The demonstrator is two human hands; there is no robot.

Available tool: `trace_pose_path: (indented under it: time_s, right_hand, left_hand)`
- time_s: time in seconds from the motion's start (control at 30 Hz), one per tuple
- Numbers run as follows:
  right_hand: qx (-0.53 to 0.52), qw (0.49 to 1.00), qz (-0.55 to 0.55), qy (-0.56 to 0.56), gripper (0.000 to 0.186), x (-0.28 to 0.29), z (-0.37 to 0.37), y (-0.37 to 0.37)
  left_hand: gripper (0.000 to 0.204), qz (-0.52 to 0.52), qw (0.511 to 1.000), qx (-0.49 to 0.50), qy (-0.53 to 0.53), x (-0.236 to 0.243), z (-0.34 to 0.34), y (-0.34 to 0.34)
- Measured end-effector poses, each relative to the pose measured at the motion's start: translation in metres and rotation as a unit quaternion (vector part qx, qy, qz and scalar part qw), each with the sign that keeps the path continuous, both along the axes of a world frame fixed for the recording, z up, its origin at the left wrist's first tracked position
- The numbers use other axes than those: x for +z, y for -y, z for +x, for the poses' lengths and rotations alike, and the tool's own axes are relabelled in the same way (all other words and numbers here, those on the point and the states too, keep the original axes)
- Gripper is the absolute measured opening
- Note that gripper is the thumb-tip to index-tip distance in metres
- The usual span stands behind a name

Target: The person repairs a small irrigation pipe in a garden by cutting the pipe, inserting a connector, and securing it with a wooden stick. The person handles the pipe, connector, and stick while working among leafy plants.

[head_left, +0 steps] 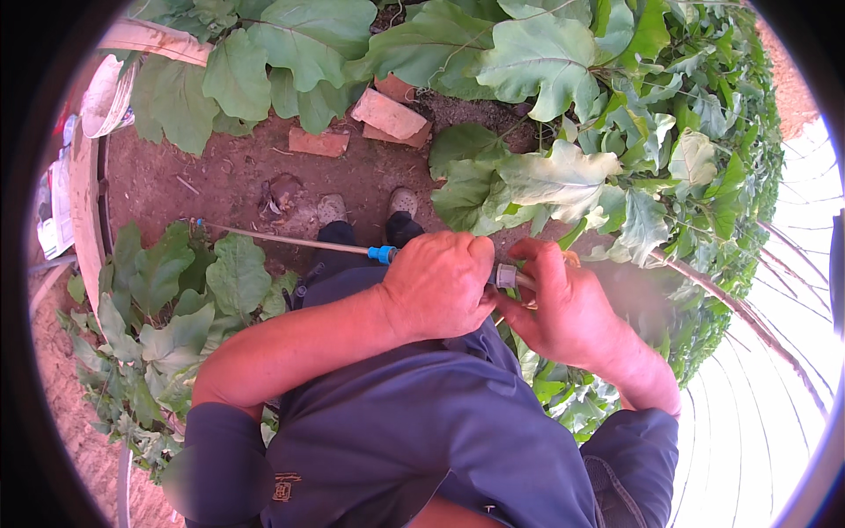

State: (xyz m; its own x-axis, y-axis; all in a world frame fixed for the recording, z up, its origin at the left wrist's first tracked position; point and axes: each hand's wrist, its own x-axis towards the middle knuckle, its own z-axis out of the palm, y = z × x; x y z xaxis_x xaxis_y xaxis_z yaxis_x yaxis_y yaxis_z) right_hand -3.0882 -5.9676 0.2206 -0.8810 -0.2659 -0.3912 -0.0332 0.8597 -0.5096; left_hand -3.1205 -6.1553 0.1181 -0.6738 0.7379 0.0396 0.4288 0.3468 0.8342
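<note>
My left hand (440,286) is closed in a fist around the handle of a spray wand, in front of my dark jacket. From this fist the wand's thin metal tube (299,240) runs out to the left, with a blue collar (382,254) beside my knuckles and a small nozzle (201,223) at its far end. To the right of the fist, a grey fitting (506,275) shows between my two hands. My right hand (559,304) pinches with thumb and fingers at this fitting and the tube behind it. The handle itself is mostly hidden in my left palm.
Big-leaved plants (554,62) crowd the far side and the right, and more leaves (167,317) grow at the left. Bricks (387,116) lie on the soil (229,176) beyond my shoes (332,209). A white bucket (107,97) stands at the far left near a wooden beam (86,194).
</note>
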Motion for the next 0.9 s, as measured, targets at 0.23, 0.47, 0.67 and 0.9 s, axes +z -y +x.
trace_pose_path:
  time_s: [0.23,0.47,0.67,0.9]
  right_hand:
    - [0.024,0.999,-0.003,-0.033,0.038,0.000,0.001,-0.001]
    - [0.089,0.992,0.040,-0.080,0.037,-0.004,0.003,-0.006]
    - [-0.050,0.995,-0.086,-0.009,0.030,-0.003,-0.001,0.002]
    - [-0.064,0.996,-0.011,0.060,0.038,0.004,-0.004,0.003]
  left_hand:
    - [0.031,-0.004,1.000,0.016,0.016,-0.003,-0.001,-0.002]
    - [0.028,-0.019,0.998,-0.046,0.049,-0.001,-0.016,0.001]
    - [0.030,-0.042,0.995,-0.051,0.080,0.004,-0.022,0.004]
    - [0.029,-0.020,0.997,-0.020,0.070,0.004,-0.020,0.004]
